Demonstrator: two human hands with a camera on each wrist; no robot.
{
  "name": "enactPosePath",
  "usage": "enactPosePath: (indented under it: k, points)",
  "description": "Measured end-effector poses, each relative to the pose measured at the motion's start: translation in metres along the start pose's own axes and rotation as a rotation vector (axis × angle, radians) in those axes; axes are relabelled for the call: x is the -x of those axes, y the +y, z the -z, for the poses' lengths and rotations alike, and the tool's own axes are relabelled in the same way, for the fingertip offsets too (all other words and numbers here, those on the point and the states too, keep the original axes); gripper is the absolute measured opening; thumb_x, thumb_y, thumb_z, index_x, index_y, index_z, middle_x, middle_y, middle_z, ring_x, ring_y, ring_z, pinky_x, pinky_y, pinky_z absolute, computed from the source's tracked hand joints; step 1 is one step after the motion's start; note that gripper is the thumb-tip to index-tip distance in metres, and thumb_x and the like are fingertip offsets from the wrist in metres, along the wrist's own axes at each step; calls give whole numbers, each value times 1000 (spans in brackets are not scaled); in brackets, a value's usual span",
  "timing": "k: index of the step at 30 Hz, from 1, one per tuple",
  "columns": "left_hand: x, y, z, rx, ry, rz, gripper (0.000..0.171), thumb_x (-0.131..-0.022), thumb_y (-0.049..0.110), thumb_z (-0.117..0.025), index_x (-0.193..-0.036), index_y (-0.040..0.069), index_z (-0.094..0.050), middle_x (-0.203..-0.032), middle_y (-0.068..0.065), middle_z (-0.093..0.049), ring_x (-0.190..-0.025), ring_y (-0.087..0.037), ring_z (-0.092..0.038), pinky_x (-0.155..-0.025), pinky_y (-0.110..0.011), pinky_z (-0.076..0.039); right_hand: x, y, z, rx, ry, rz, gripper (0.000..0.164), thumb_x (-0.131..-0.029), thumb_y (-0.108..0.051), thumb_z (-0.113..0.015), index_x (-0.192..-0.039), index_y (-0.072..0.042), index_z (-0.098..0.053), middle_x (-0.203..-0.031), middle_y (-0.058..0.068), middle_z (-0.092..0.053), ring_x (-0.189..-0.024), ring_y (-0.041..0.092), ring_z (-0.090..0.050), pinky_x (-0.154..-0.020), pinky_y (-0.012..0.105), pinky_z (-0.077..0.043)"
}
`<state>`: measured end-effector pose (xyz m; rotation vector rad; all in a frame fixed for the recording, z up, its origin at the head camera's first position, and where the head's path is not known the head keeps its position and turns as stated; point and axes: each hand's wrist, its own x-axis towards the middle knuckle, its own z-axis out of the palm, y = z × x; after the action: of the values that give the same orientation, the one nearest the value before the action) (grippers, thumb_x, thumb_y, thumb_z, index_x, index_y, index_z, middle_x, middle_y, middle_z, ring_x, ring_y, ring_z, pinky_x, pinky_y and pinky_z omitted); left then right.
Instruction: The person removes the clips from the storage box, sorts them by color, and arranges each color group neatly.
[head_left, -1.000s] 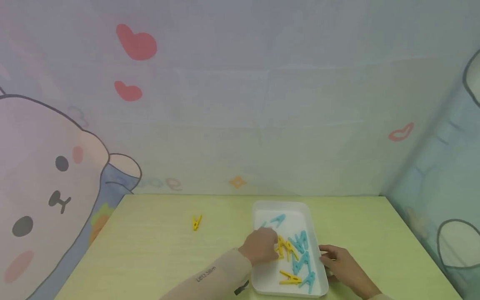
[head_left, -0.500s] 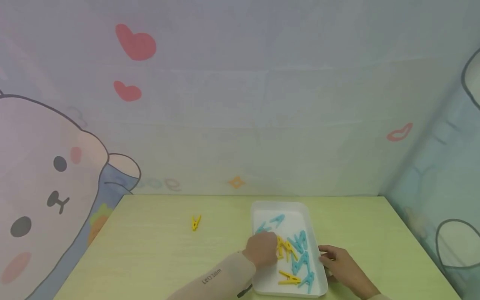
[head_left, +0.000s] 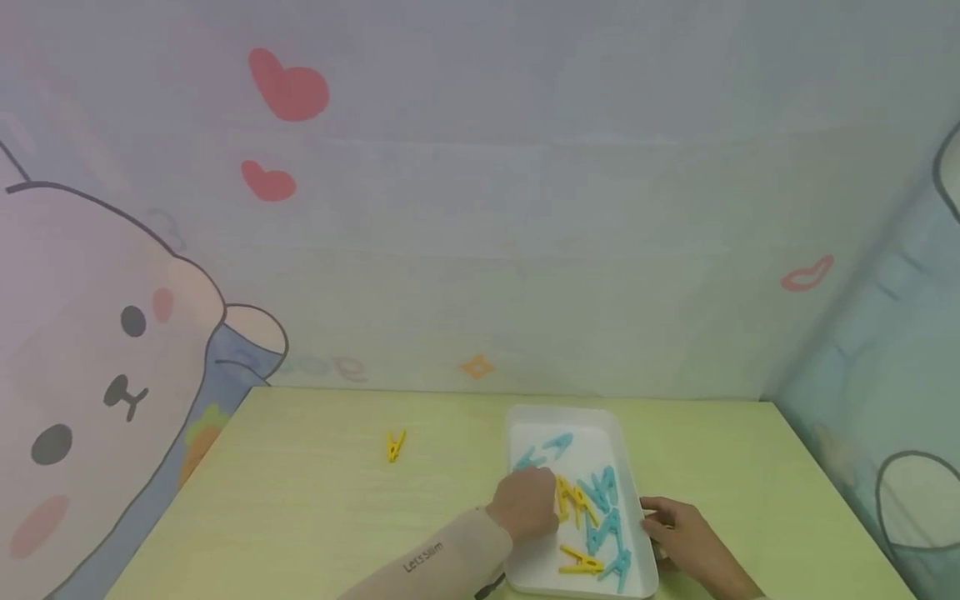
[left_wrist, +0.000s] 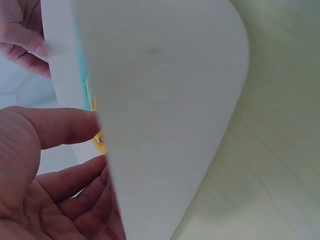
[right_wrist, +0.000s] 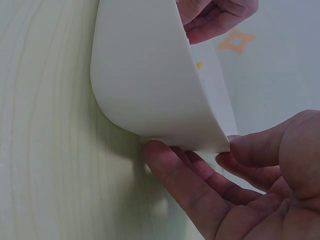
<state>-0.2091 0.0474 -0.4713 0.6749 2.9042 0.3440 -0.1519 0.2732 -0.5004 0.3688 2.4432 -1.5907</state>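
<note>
– Where are the hands?

– The left hand (head_left: 525,504) reaches in over the left wall of the white tray (head_left: 540,567), fingertips hidden. The right hand (head_left: 678,537) is at the tray's right rim

– And inside?

– Blue clips (head_left: 617,567): two toward the far end, more along the right side. Yellow clips (head_left: 583,564) lie among them, some just beside the left hand

– Anything outside it?

– One lone yellow clip (head_left: 393,450) on the yellow-green table (head_left: 315,500), well left of the tray. Behind the table, a backdrop (head_left: 570,208) with two red hearts (head_left: 294,92) and a big cartoon animal (head_left: 90,325)
</note>
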Motion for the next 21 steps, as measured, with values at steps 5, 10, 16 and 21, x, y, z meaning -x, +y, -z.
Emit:
enactPosePath:
  k: [5,10,16,21]
  points:
    - [-1,-6,1,48,1,-9,25,-80,22,-78,-77,10,-56,-69,2,-49,-61,-13,-45,-59,-27,-44,-1,2,-2,-1,2,-9,39,-98,1,-52,-134,13,-48,-101,15,-64,-87,28,-67,-64,44,-58]
    - [-3,-14,2,110,12,-15,23,-78,21,-77,-72,11,-57,-69,3,-49,-59,-13,-46,-54,-26,-42,0,1,-3,7,5,-11,39,-98,1,-52,-134,14,-48,-101,15,-64,-87,28,-67,-63,43,-58]
    - [-1,-18,12,173,51,-15,16,-75,19,-78,-81,7,-70,-75,2,-58,-64,-16,-54,-57,-28,-47,1,0,-2,12,3,-11,39,-98,1,-52,-135,14,-47,-101,15,-65,-86,27,-67,-63,43,-58]
    - [-1,-24,16,241,59,-13,19,-72,18,-76,-87,5,-76,-84,-3,-65,-67,-19,-61,-60,-28,-51,2,-4,-1,6,-7,-7,40,-99,0,-51,-136,15,-45,-103,16,-64,-87,28,-67,-65,44,-58]
